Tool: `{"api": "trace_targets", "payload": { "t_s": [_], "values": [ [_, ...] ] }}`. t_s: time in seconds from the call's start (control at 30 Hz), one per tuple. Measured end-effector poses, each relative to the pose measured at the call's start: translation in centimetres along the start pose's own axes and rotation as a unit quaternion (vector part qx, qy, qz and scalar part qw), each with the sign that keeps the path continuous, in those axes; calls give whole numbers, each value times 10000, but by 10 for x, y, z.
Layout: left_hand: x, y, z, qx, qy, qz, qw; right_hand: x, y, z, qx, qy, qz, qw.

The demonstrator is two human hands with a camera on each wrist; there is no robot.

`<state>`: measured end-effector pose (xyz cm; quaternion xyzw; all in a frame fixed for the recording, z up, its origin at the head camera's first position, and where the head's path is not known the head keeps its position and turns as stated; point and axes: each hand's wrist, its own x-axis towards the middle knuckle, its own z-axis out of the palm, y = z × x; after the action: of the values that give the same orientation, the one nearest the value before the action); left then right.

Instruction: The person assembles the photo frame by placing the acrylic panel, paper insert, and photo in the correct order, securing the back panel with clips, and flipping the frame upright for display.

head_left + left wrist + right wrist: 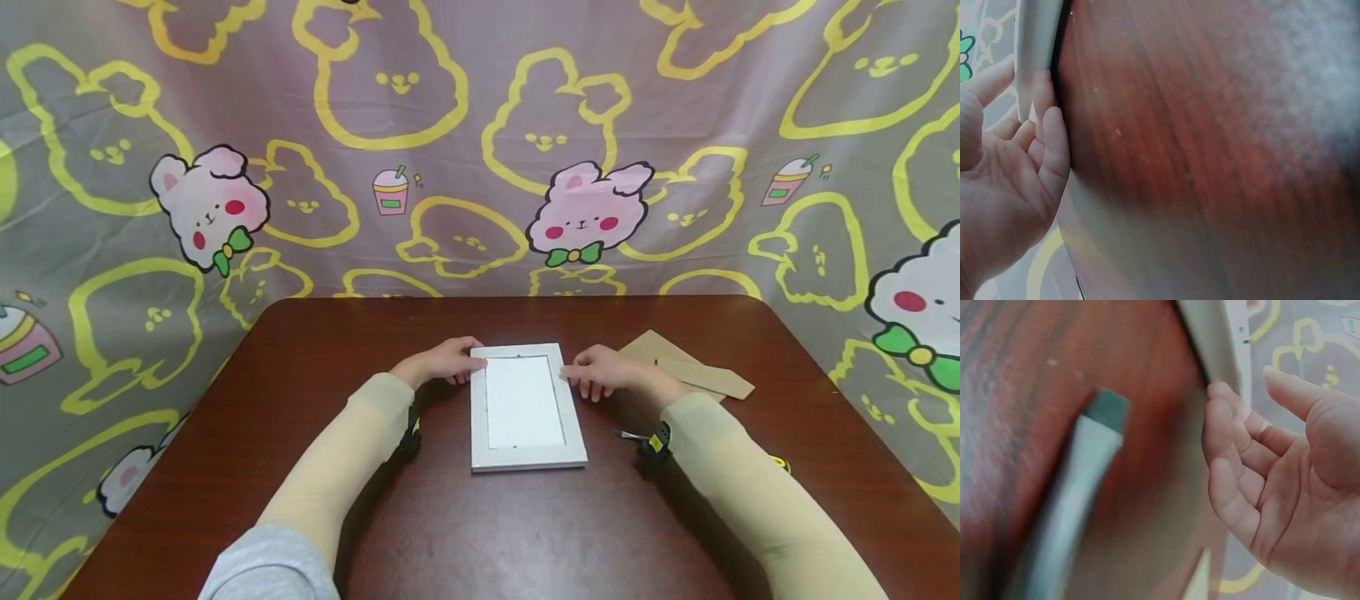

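Observation:
A white picture frame lies on the table, with a white panel inside it and small dark marks along the inner edge. My left hand pinches the frame's upper left side, thumb on top and fingers at the outer edge. In the left wrist view, the left hand's fingers bend against the frame's side. At the upper right side, my right hand touches the frame with its fingertips. The right wrist view shows the right thumb apart from the frame and the fingers loosely bent.
Brown board pieces lie beyond my right hand. By the right wrist is a slim metal tool with a flat dark tip. A yellow item is partly hidden by the right forearm. A patterned curtain hangs behind the table.

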<state>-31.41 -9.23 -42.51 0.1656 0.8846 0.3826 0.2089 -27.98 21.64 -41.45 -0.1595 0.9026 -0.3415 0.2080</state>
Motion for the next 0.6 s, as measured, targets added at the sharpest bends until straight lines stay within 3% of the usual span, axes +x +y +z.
{"api": "trace_targets", "payload": {
  "t_s": [0.2,0.43,0.6],
  "values": [
    [0,-2,-1,-101,-24,-16,9999,-28,-3,-27,-241,446,-245,9984],
    [0,-2,-1,-192,22,-50,9998,-61,12,-61,-948,1135,-264,9886],
    [1,-4,0,-207,11,-87,9997,-79,27,-76,-1347,1176,-56,9839]
  ]
}}
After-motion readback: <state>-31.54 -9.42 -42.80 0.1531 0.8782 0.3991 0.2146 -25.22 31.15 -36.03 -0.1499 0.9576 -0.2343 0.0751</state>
